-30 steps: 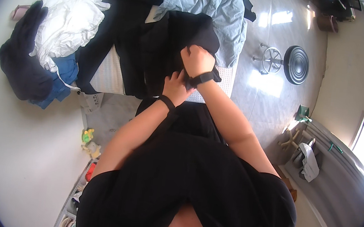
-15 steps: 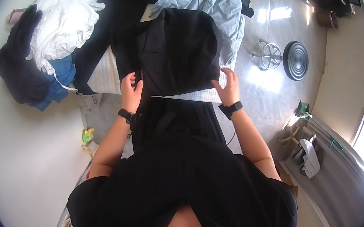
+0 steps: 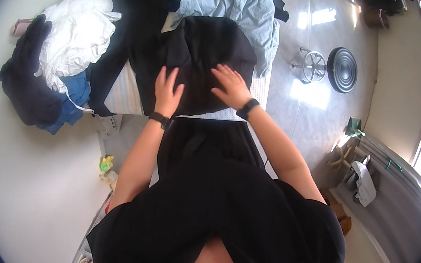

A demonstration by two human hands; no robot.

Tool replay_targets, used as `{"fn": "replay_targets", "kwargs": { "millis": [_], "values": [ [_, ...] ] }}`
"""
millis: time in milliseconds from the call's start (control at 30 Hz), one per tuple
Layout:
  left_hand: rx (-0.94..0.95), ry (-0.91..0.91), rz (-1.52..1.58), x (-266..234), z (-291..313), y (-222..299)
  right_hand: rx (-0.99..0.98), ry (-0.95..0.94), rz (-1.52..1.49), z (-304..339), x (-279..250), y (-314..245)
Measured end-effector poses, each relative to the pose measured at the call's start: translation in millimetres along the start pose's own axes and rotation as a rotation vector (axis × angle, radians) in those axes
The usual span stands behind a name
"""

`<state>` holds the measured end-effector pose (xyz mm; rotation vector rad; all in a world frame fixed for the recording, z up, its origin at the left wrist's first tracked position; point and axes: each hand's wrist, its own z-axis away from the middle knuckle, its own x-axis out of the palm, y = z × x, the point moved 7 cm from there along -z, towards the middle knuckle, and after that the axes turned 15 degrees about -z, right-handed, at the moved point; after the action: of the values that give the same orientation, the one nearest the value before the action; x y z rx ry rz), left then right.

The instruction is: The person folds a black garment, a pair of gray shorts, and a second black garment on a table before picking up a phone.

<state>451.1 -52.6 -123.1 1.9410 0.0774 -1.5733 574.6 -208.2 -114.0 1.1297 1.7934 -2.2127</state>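
Evidently the table (image 3: 261,87) serves as the working surface, its pale cover showing at the near and right edges. Across it lies the black garment (image 3: 214,44), spread at the near edge, probably so that both hands can reach it. Black trousers (image 3: 107,62) stretch along its left, and a pale blue garment (image 3: 229,6) lies beyond it, a part hanging near the right edge. Farther left, a white garment (image 3: 77,34) is heaped beside a dark one (image 3: 29,92) and a blue one (image 3: 75,93), seemingly pushed aside to leave room. A round stool (image 3: 342,70) stands apart on the floor.

Both hands are open and grip nothing. The right hand (image 3: 231,87) is palm down over the black garment, fingers extended, thumb apart; the left hand (image 3: 166,94) reaches over its left part, fingers straight, thumb spread. Such flat hands suit steadying or smoothing cloth, though how hard they press cannot be told.

Each wrist wears a dark band (image 3: 159,118). No brand, label or writing is legible on the clothes.
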Motion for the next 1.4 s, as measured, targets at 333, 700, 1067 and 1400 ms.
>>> {"fn": "replay_targets", "kwargs": {
  "millis": [333, 700, 1067, 1400],
  "values": [
    [-0.681, -0.186, 0.575, 48.2, 33.1, -70.0, 0.643, 0.481, -0.386, 26.7, -33.6, 103.5],
    [-0.483, -0.303, 0.646, 23.0, -15.7, 4.9, 0.866, 0.225, -0.726, 10.5, -10.5, 61.3],
    [-0.463, -0.118, 0.665, -79.9, 19.6, -11.1, 0.629, 0.075, -0.963, -15.4, -8.3, -32.9],
    [-0.644, 0.092, 0.083, -102.2, 58.7, -151.2, 0.463, 0.377, -0.310, -88.0, -26.8, 30.6]
  ]
}}
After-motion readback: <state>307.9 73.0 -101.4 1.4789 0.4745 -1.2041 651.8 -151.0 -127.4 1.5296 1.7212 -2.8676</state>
